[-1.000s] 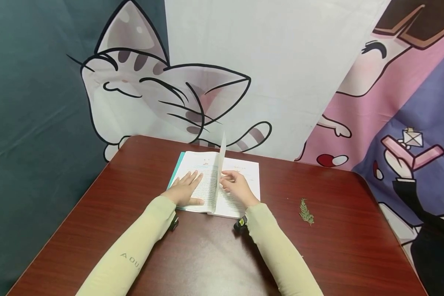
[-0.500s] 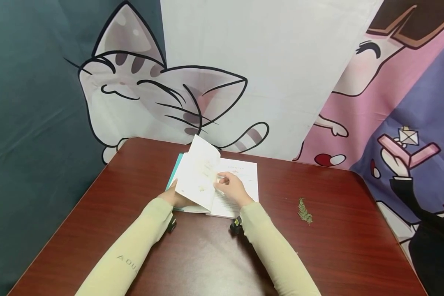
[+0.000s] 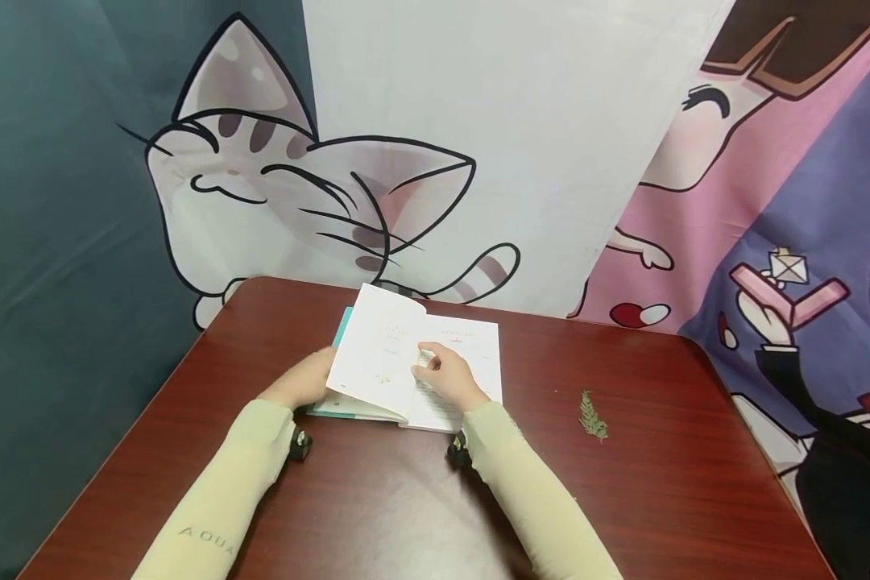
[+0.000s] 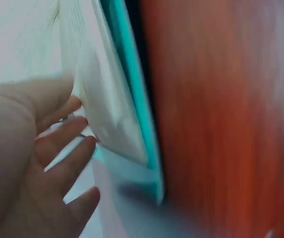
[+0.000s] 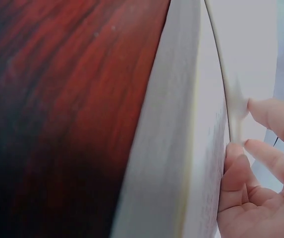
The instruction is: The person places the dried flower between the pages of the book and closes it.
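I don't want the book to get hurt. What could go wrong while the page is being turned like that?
1. The right hand pinches a lifted page near its edge, so a quick pull might crease or tear it.
2. The left hand is at the book's left edge, partly under the pages; if it lets go, they may flop back.
3. The small green sprig lies loose on the table; a sleeve could brush it off.

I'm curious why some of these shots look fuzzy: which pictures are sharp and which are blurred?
Head view: sharp and evenly lit, with a soft sheen on the table and crisp edges on the book. Left wrist view: smeared throughout, the left hand soft. Right wrist view: the near page block is out of focus, the right hand clearer.
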`<state>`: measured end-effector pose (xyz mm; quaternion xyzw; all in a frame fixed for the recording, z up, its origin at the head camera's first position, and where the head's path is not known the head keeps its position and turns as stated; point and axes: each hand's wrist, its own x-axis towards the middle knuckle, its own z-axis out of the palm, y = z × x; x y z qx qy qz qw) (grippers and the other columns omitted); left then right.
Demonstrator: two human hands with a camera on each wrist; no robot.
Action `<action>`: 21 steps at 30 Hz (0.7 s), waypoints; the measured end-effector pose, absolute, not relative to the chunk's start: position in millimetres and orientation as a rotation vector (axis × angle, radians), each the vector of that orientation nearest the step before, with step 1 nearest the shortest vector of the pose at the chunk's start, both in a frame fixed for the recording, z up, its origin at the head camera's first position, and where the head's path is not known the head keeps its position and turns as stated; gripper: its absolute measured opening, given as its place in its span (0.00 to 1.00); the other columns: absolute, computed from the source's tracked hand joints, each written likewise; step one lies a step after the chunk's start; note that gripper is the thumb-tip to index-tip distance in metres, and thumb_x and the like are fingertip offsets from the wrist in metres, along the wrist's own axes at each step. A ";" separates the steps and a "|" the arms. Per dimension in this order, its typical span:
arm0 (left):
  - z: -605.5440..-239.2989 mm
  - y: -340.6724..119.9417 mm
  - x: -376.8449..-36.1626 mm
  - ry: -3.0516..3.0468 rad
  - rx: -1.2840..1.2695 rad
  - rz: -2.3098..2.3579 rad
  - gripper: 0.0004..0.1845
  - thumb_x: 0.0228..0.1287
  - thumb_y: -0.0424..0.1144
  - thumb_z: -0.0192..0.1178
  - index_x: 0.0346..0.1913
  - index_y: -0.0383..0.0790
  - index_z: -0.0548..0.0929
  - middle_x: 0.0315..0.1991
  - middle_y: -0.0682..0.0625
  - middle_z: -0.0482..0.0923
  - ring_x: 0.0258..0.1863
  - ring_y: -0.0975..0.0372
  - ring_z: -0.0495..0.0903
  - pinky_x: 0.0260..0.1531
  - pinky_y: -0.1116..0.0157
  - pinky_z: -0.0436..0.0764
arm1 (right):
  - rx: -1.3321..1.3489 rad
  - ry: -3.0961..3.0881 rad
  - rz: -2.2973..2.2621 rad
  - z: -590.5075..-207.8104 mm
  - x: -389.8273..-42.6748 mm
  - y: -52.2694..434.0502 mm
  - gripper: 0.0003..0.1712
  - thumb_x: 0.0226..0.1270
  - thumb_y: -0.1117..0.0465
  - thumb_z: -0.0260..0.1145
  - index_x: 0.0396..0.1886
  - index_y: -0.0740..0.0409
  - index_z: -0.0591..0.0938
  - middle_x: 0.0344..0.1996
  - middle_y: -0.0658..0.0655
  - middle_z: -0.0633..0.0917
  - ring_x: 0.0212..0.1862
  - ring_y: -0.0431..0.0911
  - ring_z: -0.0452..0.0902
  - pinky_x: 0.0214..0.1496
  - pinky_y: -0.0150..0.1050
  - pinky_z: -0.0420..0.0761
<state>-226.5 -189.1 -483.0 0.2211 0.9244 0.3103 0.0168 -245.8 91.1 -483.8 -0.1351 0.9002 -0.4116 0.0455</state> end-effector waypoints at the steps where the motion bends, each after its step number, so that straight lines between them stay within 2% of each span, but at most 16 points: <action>1: -480.7 -192.5 -227.6 2.914 0.640 0.948 0.22 0.76 0.38 0.54 0.67 0.31 0.76 0.64 0.34 0.75 0.63 0.43 0.74 0.63 0.44 0.71 | -0.407 2.748 -1.254 -483.1 -245.6 90.8 0.28 0.68 0.59 0.70 0.67 0.57 0.78 0.30 0.53 0.80 0.30 0.42 0.70 0.36 0.37 0.71; 3: -473.1 -197.4 -228.4 2.969 0.514 0.979 0.22 0.80 0.36 0.49 0.70 0.30 0.73 0.68 0.32 0.71 0.69 0.40 0.68 0.67 0.42 0.67 | -0.409 2.751 -1.244 -482.5 -245.8 90.2 0.28 0.68 0.59 0.70 0.67 0.57 0.78 0.29 0.53 0.80 0.29 0.42 0.69 0.34 0.36 0.71; 5: -462.5 -199.0 -228.3 3.022 0.420 1.017 0.22 0.81 0.35 0.45 0.70 0.30 0.71 0.68 0.32 0.69 0.70 0.40 0.67 0.68 0.42 0.65 | -0.409 2.754 -1.236 -482.6 -246.2 89.5 0.28 0.68 0.59 0.71 0.67 0.57 0.79 0.28 0.52 0.80 0.29 0.41 0.69 0.34 0.35 0.70; 9: -440.1 -188.6 -227.5 3.090 0.383 1.107 0.24 0.81 0.39 0.46 0.73 0.33 0.69 0.71 0.35 0.67 0.71 0.44 0.66 0.69 0.43 0.65 | -0.403 2.748 -1.233 -483.8 -247.5 89.7 0.28 0.68 0.59 0.71 0.67 0.57 0.78 0.28 0.53 0.79 0.28 0.41 0.68 0.33 0.35 0.70; 17: -426.8 -138.3 -224.2 3.098 0.840 0.699 0.31 0.76 0.47 0.56 0.73 0.32 0.68 0.72 0.36 0.67 0.73 0.44 0.65 0.73 0.42 0.58 | -0.375 2.737 -1.254 -485.1 -249.3 92.6 0.28 0.68 0.59 0.71 0.67 0.56 0.78 0.29 0.53 0.79 0.29 0.42 0.70 0.34 0.36 0.72; 21: -436.2 -123.4 -220.0 3.017 0.872 0.507 0.35 0.74 0.52 0.58 0.74 0.32 0.67 0.74 0.36 0.65 0.74 0.45 0.63 0.72 0.41 0.58 | -0.383 2.746 -1.256 -485.6 -249.9 91.3 0.28 0.67 0.59 0.71 0.66 0.57 0.78 0.28 0.53 0.79 0.29 0.41 0.70 0.34 0.35 0.72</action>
